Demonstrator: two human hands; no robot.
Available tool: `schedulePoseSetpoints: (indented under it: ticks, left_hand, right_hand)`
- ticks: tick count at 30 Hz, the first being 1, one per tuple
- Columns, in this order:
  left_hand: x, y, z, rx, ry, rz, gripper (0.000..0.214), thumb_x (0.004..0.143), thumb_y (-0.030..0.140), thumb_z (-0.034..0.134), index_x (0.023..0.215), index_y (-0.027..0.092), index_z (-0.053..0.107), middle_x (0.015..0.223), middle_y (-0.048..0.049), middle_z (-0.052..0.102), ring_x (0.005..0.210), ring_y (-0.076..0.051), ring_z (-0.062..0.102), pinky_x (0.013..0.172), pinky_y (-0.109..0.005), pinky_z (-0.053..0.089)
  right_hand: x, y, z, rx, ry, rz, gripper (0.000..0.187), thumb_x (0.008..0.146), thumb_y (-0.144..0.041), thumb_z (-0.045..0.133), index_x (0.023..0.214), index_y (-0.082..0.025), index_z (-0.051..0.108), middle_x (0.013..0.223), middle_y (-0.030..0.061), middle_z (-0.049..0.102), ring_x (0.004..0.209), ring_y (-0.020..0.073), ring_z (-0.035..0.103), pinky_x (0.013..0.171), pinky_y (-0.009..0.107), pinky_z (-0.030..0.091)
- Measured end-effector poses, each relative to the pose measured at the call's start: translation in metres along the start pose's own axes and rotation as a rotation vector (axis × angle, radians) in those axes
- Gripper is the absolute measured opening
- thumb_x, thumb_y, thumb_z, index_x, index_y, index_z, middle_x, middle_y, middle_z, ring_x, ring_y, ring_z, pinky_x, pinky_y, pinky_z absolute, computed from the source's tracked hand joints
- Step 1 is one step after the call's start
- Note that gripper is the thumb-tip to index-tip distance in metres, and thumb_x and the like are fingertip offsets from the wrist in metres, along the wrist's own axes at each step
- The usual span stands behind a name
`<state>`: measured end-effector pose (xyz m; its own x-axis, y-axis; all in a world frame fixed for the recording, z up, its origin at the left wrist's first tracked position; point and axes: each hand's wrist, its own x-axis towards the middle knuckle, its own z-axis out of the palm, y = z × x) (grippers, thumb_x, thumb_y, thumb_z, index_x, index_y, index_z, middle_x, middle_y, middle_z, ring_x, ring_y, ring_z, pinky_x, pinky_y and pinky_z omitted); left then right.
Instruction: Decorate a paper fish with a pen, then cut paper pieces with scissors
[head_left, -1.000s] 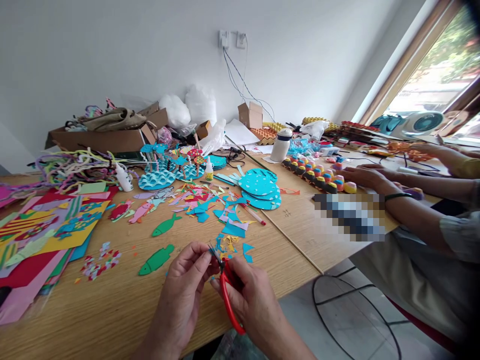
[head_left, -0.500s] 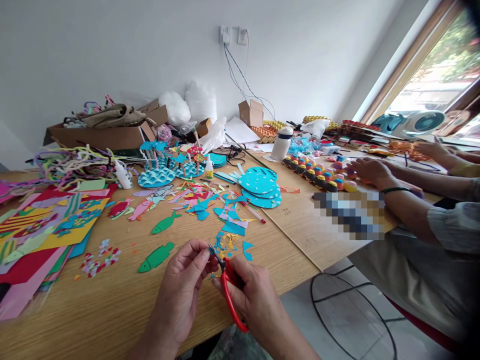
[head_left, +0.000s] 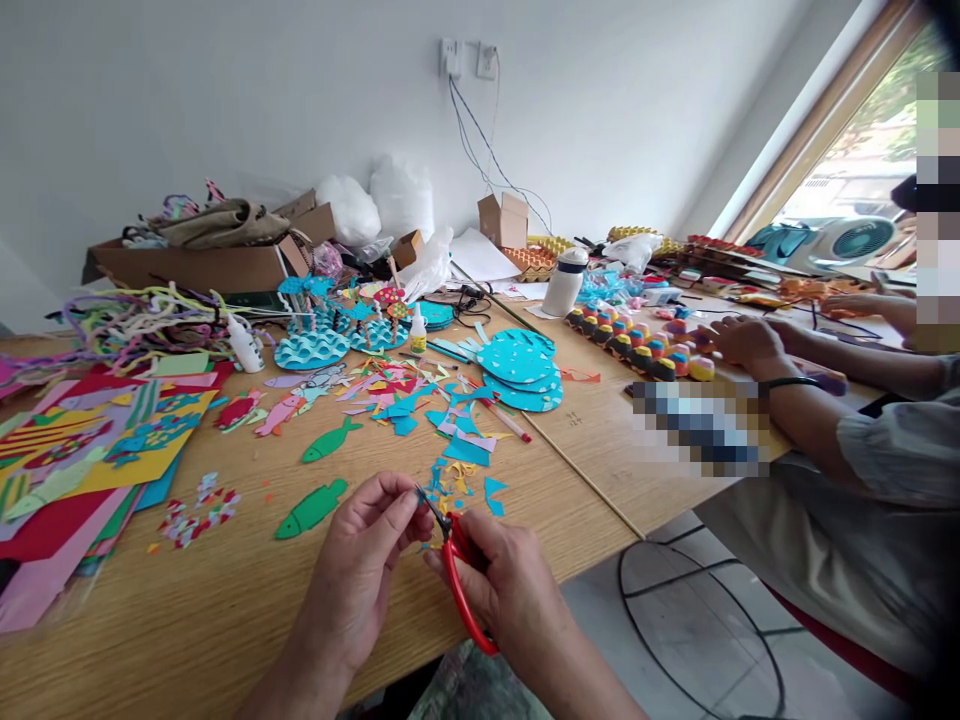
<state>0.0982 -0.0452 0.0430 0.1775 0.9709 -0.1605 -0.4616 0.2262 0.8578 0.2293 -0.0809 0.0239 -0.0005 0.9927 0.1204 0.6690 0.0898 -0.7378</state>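
Observation:
My right hand (head_left: 506, 585) grips red-handled scissors (head_left: 459, 580), their blades pointing up and left toward my left hand (head_left: 364, 570). My left hand pinches a tiny scrap at the blade tips; it is too small to name. Both hands hover over the near edge of the wooden table (head_left: 225, 610). Two green paper fish (head_left: 311, 508) (head_left: 331, 441) lie just beyond my left hand. Blue and yellow paper offcuts (head_left: 461, 470) lie right behind the scissors.
Coloured paper sheets (head_left: 82, 450) are stacked at left, blue paper discs (head_left: 521, 365) at centre, a cardboard box (head_left: 202, 260) and pipe cleaners (head_left: 142, 320) at the back. Another person's hand (head_left: 742, 340) works at a row of painted egg-tray cups (head_left: 637, 345) on the right. A white bottle (head_left: 564, 285) stands behind.
My hands and the scissors keep nearly the same pose, shifted slightly. The other person's hand at right has drawn back a little along the row of cups.

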Motion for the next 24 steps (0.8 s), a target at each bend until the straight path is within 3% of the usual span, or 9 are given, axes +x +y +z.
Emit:
schedulePoseSetpoints:
  ticks: [11,17,21,24]
  left_hand:
    - [0.003,0.004,-0.003,0.094,0.001,0.012,0.011,0.066,0.023,0.071,0.072,0.017,0.063,0.060,0.0040,0.062,0.056,-0.008,0.055,0.057,-0.018,0.045]
    - [0.005,0.007,-0.005,0.238,0.005,0.030,0.011,0.068,0.026,0.068,0.070,0.017,0.062,0.058,0.0040,0.060,0.057,-0.009,0.053,0.056,-0.018,0.044]
    - [0.005,0.010,-0.004,0.325,0.035,0.030,0.010,0.066,0.024,0.067,0.070,0.017,0.061,0.058,0.0034,0.061,0.058,-0.010,0.054,0.057,-0.019,0.044]
    - [0.004,0.011,-0.004,0.320,0.034,0.009,0.010,0.065,0.023,0.067,0.069,0.018,0.059,0.062,0.0027,0.064,0.062,-0.011,0.057,0.061,-0.021,0.046]
  right_hand:
    - [0.002,0.003,0.000,-0.056,-0.035,0.028,0.030,0.074,-0.036,0.053,0.058,-0.020,0.033,0.052,-0.0045,0.034,0.049,0.0096,0.030,0.048,0.022,0.021]
    - [0.004,-0.004,-0.014,-0.077,-0.115,0.064,0.025,0.075,-0.033,0.054,0.060,-0.020,0.037,0.054,-0.0047,0.040,0.049,0.0091,0.032,0.048,0.021,0.021]
    - [0.007,-0.002,-0.023,0.040,-0.158,0.072,0.023,0.075,-0.034,0.054,0.063,-0.020,0.041,0.055,-0.0050,0.041,0.051,0.0094,0.033,0.047,0.021,0.023]
    - [0.013,0.001,-0.020,0.279,-0.107,0.123,0.021,0.071,-0.032,0.056,0.062,-0.020,0.041,0.056,-0.0049,0.041,0.053,0.0100,0.036,0.049,0.021,0.028]
